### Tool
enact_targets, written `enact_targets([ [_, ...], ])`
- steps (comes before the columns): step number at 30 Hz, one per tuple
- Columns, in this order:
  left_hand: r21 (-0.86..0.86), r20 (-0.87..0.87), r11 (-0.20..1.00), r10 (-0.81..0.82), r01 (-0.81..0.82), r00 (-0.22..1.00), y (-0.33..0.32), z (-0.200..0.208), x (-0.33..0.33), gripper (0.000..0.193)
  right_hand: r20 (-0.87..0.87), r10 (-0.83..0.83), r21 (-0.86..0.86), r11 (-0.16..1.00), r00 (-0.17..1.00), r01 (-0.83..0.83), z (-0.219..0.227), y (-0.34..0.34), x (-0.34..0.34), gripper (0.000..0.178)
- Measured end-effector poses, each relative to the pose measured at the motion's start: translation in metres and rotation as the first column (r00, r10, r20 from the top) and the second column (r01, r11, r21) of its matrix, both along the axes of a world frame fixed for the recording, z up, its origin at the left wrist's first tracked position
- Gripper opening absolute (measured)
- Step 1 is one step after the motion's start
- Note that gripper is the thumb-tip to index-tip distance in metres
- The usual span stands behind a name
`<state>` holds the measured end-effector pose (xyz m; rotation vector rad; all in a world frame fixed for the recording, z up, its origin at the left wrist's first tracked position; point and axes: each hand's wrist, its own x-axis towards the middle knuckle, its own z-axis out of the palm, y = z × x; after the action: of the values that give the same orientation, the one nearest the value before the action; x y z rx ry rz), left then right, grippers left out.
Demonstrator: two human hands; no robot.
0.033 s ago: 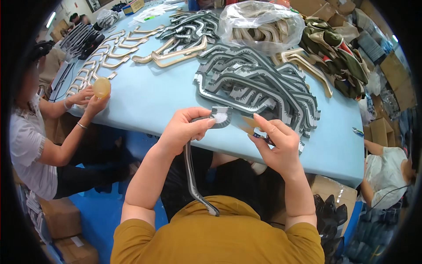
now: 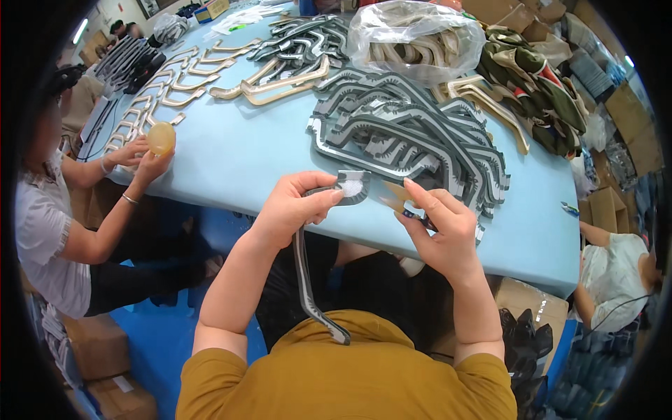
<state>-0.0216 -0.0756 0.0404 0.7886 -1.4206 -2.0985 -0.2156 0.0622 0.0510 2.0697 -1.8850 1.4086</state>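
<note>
My left hand [image 2: 297,206] pinches the end of a long grey-and-white fabric strip [image 2: 353,187] between thumb and fingers. This curled end has a white mesh face and a dark edge. The rest of the strip hangs below my hand, its lower end against my mustard shirt. Just right of the curled end, my right hand [image 2: 444,231] is closed around small thread snips [image 2: 397,198]. Their pale blades point left toward the strip, tips apart and not touching it. My fingers hide most of the handle.
Beyond my hands, a pile of similar grey-and-white strips [image 2: 406,133] covers part of the light blue table [image 2: 238,150]. Behind it stands a clear plastic bag [image 2: 416,42] of beige strips. A co-worker's hands [image 2: 143,161] hold a yellowish round object at left. Another person [image 2: 612,273] sits at right.
The blades of the snips, blurred a moment before, now show more distinctly apart. Both hands and the strip stay practically in place.
</note>
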Motion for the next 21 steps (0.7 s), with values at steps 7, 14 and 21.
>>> enact_targets([
  [7, -0.040, -0.016, 0.998, 0.049, -0.050, 0.999, 0.023, -0.003, 0.001, 0.019, -0.046, -0.063, -0.015, 0.998, 0.997, 0.062, -0.011, 0.002, 0.005, 0.044],
  [14, 0.003, -0.090, 0.997, 0.076, -0.076, 0.993, 0.029, -0.013, 0.004, 0.019, -0.041, -0.079, 0.003, 0.997, 0.996, 0.080, -0.012, 0.005, 0.010, 0.042],
  [21, 0.037, -0.095, 0.996, 0.088, -0.085, 0.992, 0.034, -0.018, 0.005, 0.020, -0.045, -0.065, 0.006, 0.998, 0.997, 0.066, -0.014, 0.008, 0.011, 0.043],
])
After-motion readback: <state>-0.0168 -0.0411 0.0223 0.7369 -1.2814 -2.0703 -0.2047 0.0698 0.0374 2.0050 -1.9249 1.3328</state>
